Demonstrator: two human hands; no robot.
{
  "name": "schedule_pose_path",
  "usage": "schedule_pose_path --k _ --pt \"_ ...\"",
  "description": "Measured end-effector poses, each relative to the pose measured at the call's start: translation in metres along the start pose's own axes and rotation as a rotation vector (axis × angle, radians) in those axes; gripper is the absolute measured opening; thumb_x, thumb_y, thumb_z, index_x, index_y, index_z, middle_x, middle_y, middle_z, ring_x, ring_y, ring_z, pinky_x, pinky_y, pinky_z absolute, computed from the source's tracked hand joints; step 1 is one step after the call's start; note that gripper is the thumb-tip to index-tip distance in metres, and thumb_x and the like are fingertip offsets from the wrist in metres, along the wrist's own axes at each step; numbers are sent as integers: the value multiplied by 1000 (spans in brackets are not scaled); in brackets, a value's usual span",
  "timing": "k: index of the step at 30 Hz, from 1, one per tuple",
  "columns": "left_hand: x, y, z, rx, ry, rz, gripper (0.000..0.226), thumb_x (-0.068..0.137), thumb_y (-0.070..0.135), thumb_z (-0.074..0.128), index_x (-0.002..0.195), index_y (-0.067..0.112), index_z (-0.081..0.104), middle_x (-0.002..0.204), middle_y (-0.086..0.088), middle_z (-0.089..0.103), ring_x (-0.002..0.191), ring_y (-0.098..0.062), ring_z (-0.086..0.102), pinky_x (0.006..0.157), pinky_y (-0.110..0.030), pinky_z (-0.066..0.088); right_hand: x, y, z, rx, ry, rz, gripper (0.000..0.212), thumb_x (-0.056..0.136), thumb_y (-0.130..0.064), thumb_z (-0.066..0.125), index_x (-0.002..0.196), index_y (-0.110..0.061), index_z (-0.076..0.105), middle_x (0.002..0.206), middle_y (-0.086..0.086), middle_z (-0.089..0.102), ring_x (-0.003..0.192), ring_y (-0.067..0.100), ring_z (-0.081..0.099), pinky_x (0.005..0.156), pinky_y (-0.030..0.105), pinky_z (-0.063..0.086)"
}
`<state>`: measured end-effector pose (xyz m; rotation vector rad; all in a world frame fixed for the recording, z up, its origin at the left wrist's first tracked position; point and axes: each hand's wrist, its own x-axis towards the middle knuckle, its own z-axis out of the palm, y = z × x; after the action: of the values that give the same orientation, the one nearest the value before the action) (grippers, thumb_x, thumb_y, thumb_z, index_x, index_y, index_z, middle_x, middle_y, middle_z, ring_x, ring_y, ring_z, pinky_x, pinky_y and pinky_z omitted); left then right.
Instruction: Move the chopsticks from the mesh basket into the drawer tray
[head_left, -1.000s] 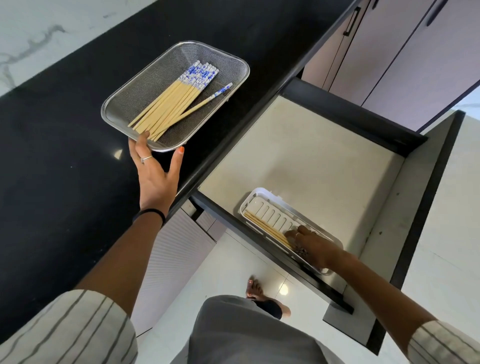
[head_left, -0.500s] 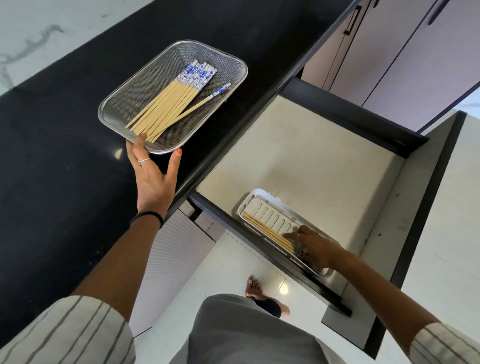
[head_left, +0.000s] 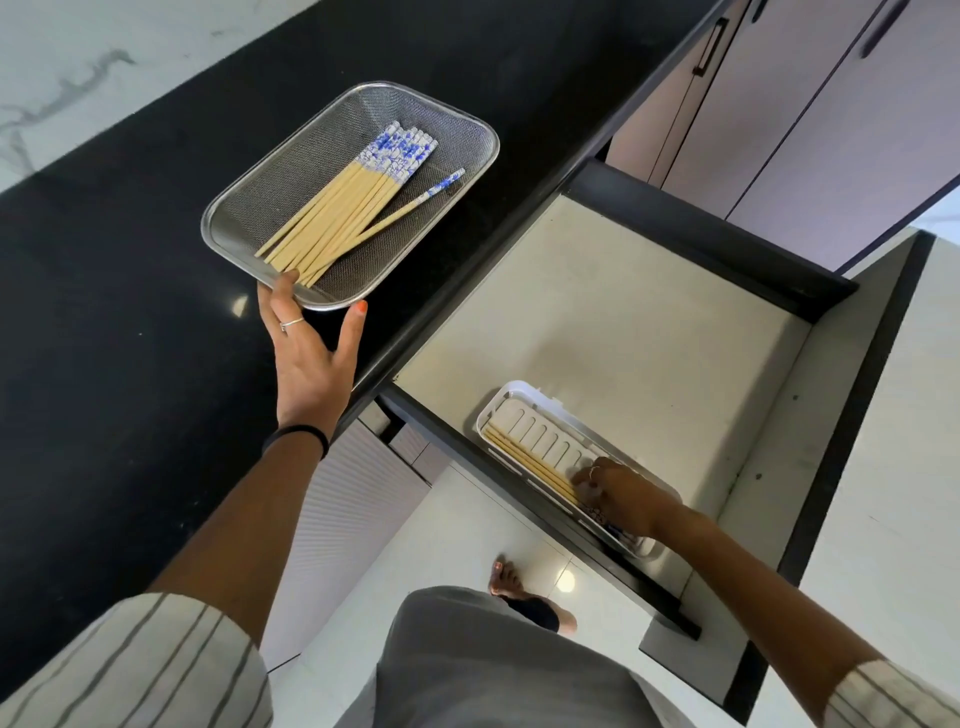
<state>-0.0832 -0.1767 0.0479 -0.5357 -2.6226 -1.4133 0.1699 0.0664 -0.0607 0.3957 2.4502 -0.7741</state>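
Note:
A steel mesh basket (head_left: 311, 150) sits on the black counter and holds several bamboo chopsticks (head_left: 348, 213) with blue-and-white tops, one lying askew. My left hand (head_left: 306, 353) touches the basket's near rim, one finger over the edge by the chopstick tips and the thumb against the rim. Low in the open drawer lies a white slotted tray (head_left: 524, 397) with a few chopsticks (head_left: 530, 462) along its near side. My right hand (head_left: 623, 499) is in the tray, fingers curled over the patterned ends of those chopsticks and hiding them.
The black counter (head_left: 130, 260) runs to the left, with a marble wall behind it. The drawer's pale floor (head_left: 597, 291) is bare beyond the tray, and dark drawer walls (head_left: 701, 234) surround it. Cabinet doors (head_left: 831, 104) stand at the top right. A bare foot (head_left: 511, 582) is on the tiled floor.
My right hand has slid a little toward the tray's near right end while setting the chopsticks down. My left hand has crept up until a finger lies over the basket's rim.

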Motion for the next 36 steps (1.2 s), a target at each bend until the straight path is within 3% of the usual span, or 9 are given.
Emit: schedule_pose_path --k 4,8,11,17,20,22,25,30,36 --pt "0 1 1 5 -3 0 72 96 43 57 146 3 24 156 -22 15 141 -26 31 114 -18 24 4 -20 -21 80 59 -88 33 94 -4 45 125 -9 54 133 9 54 121 20 53 100 20 42" --pt "-2 1 1 2 -3 -9 74 95 45 57 148 6 23 158 -19 11 142 -26 32 119 -36 30 19 -50 -55 53 163 -155 32 93 -6 50 125 -8 57 127 12 58 114 26 59 93 22 43" --pt "-4 1 2 -13 -2 -29 74 95 44 59 149 10 22 160 -19 4 143 -31 31 119 -40 31 25 -82 -86 52 225 -272 31 96 -13 49 126 -9 57 126 11 58 116 23 57 100 26 43" --pt "-5 1 1 -75 2 -46 75 95 41 59 153 15 20 164 -13 -11 147 -22 24 107 1 18 31 -157 -166 70 638 -498 27 93 -13 52 118 -9 62 121 15 57 112 27 53 94 26 33" --pt "-5 1 2 -87 19 -25 77 95 40 60 154 13 20 163 -13 -13 142 -2 17 105 5 15 46 -196 -205 73 770 -594 26 91 -14 54 114 -9 64 117 11 58 106 23 56 89 22 34" --pt "-4 0 2 -82 18 -23 78 95 40 61 155 14 18 164 -12 -14 135 10 15 105 5 15 64 -217 -223 29 724 -596 28 91 -18 55 117 -13 63 121 6 56 108 21 57 89 20 39" --pt "-1 0 2 -76 0 -31 79 93 44 60 154 18 17 164 -9 -14 131 17 11 102 8 14 97 -239 -234 -103 574 -540 31 92 -20 55 122 -16 59 130 1 53 116 19 54 100 32 43" --pt "2 3 2 -75 14 -16 78 94 37 62 154 12 19 163 -15 -12 125 36 -1 101 9 10 145 -255 -235 -261 383 -369 36 90 -14 57 126 -19 58 133 10 54 119 26 53 97 36 45" --pt "5 2 -1 -57 17 -30 77 94 36 63 153 9 21 163 -15 -8 133 12 11 102 8 10 170 -264 -228 -346 373 -384 39 82 7 55 116 -12 58 126 6 51 116 24 50 96 37 45"
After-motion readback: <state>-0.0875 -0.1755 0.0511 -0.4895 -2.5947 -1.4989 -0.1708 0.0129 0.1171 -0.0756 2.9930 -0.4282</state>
